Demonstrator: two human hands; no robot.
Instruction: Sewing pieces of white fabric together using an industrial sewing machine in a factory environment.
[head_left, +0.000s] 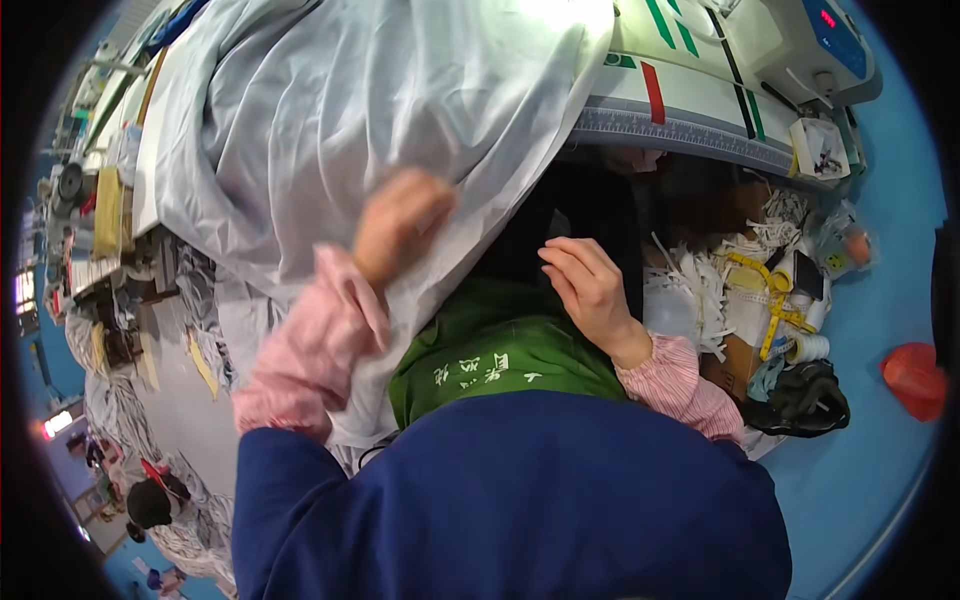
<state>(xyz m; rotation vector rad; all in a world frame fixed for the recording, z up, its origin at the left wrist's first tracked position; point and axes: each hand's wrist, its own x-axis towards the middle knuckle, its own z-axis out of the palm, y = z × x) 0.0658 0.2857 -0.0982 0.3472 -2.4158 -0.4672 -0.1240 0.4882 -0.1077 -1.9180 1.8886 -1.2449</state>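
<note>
Grey fabric [340,110] — a big, pale, creased sheet — spills off the worktable [690,105] at the top and hangs toward the person's lap, filling most of the upper left. The left hand [398,225] is pressed into its lower fold, fingers curled against the cloth; the hand is blurred, so it seems to be gripping a bunch of it, though I cannot tell how firmly. Its pink sleeve [305,350] runs down to the blue jacket [510,500] that fills the bottom of the view.

The right hand [590,290] is apart from the sheet, just beside its hanging edge. It is open and holds nothing, the fingers loosely bent and pointing up-left over the dark gap under the table, above a green apron [500,355]. Its sleeve is striped pink.

Farther right, under the table edge, sits a heap of white paper strips [700,275] with a yellow tape measure [770,295] lying across it, a spool of thread [808,347] near that, and a black bundle [800,395] below. A red bag [915,378] lies on the blue floor — well apart from the rest. On the tabletop at the upper right stands a sewing machine [800,40] with a blue panel.
</note>
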